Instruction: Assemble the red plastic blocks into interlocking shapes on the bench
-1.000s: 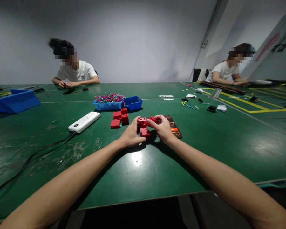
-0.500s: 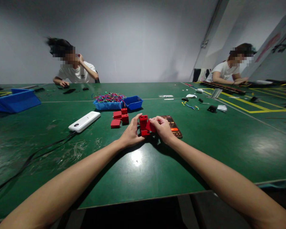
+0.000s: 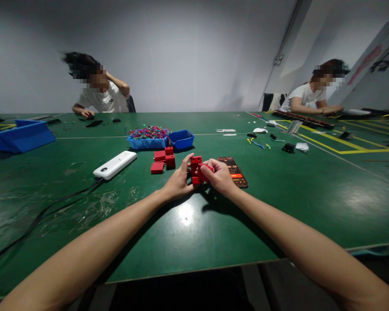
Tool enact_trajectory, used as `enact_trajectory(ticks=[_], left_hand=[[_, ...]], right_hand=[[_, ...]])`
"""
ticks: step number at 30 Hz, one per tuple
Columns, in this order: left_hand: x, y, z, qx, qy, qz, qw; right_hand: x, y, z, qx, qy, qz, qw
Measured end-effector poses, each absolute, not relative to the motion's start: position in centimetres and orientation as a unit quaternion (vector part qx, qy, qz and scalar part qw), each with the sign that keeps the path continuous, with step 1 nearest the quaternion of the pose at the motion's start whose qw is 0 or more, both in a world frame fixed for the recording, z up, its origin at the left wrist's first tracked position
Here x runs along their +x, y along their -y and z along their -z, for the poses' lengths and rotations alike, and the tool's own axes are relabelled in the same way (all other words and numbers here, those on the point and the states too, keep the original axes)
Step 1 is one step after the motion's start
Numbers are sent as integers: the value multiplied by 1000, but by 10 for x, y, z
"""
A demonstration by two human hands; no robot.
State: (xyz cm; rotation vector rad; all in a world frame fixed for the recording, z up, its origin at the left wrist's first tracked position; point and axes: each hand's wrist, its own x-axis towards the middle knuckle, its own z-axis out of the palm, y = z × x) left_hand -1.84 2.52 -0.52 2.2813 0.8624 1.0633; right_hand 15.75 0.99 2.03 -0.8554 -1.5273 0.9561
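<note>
My left hand [image 3: 178, 181] is curved against the left side of a small stack of red plug adapters [image 3: 196, 161], thumb low and index finger near the top. In my right hand [image 3: 221, 176], a red plug adapter [image 3: 205, 172] is pinched between thumb and fingers, tilted and close in front of the stack. Whether it touches the stack I cannot tell. Several more red plug adapters [image 3: 157, 167], some with metal pins showing, lie left of my hands. A phone [image 3: 236, 172] with a lit timer screen lies just beyond my right hand.
A white power bank [image 3: 115, 165] with a black cable lies to the left. Behind the adapters stand a blue bin of coloured wires [image 3: 148, 140] and a smaller blue bin [image 3: 182, 140]. Wire pieces [image 3: 258, 143] lie to the right. Two people sit across the green table [image 3: 194, 242].
My right hand has turned and brought its red adapter left, in front of the stack, uncovering more of the phone. My left hand has barely moved. The person at left has shifted a raised arm.
</note>
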Motion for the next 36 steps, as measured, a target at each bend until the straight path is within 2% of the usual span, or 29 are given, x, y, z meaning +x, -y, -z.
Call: enact_trajectory(ticks=[36], left_hand=[[-17, -20, -2, 818, -353, -377, 253]], right_hand=[[159, -8, -25, -422, 710, -281, 489]])
